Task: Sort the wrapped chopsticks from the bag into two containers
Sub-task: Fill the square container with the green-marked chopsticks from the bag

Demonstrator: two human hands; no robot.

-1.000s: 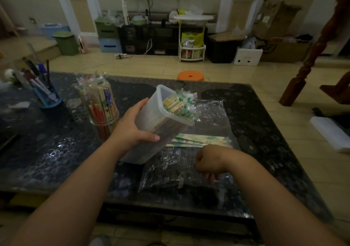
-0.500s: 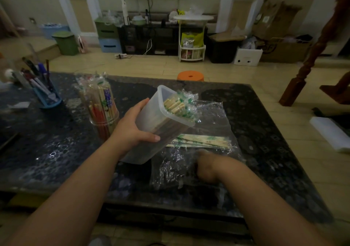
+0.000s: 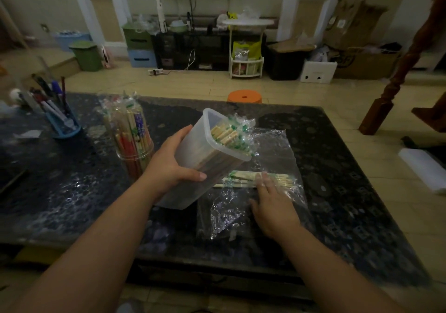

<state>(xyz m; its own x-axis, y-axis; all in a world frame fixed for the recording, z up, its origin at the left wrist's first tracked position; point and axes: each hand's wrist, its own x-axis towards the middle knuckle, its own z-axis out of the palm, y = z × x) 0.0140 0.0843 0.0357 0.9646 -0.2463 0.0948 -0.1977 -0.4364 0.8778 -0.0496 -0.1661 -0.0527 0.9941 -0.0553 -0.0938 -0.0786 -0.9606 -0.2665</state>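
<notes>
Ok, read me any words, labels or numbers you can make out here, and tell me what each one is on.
Nothing reads clearly.
Green print on the wrapped chopsticks in the container: too small.
Print on the yellow bag on the white shelf: blurred.
Dark logo on the cardboard box: perhaps "SF", too blurred to confirm.

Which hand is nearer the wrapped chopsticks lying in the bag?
Right. The right hand has its fingertips at the wrapped chopsticks; the left hand grips the tilted container to their left.
</notes>
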